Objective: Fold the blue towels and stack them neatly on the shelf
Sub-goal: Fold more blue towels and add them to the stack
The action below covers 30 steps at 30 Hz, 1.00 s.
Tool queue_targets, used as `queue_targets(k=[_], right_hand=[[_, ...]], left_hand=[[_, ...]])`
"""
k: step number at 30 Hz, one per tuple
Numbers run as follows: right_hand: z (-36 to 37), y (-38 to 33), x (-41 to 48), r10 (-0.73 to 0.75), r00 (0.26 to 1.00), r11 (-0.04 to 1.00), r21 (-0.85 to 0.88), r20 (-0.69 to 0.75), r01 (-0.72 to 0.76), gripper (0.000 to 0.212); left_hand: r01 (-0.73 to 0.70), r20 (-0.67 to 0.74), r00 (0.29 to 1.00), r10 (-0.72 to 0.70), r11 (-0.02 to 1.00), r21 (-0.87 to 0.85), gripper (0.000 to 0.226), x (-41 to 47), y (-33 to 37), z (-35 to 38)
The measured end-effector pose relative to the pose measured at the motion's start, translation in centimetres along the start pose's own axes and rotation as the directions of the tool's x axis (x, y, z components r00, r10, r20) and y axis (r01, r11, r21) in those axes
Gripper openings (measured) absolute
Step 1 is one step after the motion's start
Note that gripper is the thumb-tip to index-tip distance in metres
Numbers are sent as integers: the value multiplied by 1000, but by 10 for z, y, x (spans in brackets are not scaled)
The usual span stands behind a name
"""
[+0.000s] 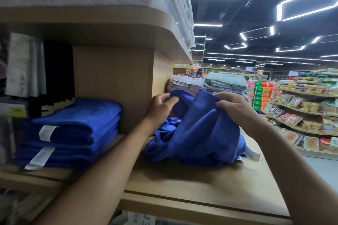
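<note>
Left hand: grip pinching the crumpled blue towel at its edge.
Right hand: grip clutching the same towel.
Towel: heaped on shelf.
Leftward: folded blue stack.
Between them: wooden divider.

Both hands, left hand and right hand, pinch a rumpled blue towel (folded stack beside it).
</note>
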State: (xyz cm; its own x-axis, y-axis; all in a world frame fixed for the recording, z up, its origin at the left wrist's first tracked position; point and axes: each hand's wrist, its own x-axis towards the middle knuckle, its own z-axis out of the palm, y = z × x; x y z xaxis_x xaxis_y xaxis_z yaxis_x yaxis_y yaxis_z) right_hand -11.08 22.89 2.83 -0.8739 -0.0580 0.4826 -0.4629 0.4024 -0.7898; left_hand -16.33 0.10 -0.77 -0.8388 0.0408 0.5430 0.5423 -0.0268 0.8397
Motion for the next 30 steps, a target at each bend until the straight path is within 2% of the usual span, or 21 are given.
queue_targets(k=[1,3,8,10,13,16,18,20,22,27,30], right_hand=[[2,-2,-1,-45,999,999,-15,-17,44,34],[5,-6,-3,-117,993,993,-29,-23,116,39],[13,-18,-14,-251,960,967,74,127,243,18],[15,-21,-19,-273,932,955,185,239,232,11],[18,-23,-24,-304,868,900,417,393,126,9],[22,-23,-25,-302,840,882,467,452,66,22],[27,-20,-23,-287,870,918,374,402,130,15],[32,-13,-17,-254,931,958,201,263,205,10],[35,-5,-11,-243,963,970,53,120,238,9],[35,4,-6,-285,949,951,-168,-135,261,9],[35,3,-6,-335,930,932,-198,-147,305,7]], left_hand=[[12,4,1000,-12,1000,10,29,-1,2,1],[15,11,1000,-15,999,43,23,-4,3,3],[-38,-2,999,38,998,48,38,-9,4,9],[-57,-6,998,58,997,47,40,-10,4,10],[-81,12,997,81,996,23,8,-11,7,13],[-93,59,994,94,996,-15,15,-15,13,16],[-81,84,993,84,996,-41,16,-17,16,16],[-46,88,995,50,998,-47,17,-19,17,16],[-27,100,995,28,1000,-15,27,-19,18,17],[-4,206,978,3,1000,5,51,-21,18,18],[-76,263,962,76,997,-9,43,-23,19,18]])
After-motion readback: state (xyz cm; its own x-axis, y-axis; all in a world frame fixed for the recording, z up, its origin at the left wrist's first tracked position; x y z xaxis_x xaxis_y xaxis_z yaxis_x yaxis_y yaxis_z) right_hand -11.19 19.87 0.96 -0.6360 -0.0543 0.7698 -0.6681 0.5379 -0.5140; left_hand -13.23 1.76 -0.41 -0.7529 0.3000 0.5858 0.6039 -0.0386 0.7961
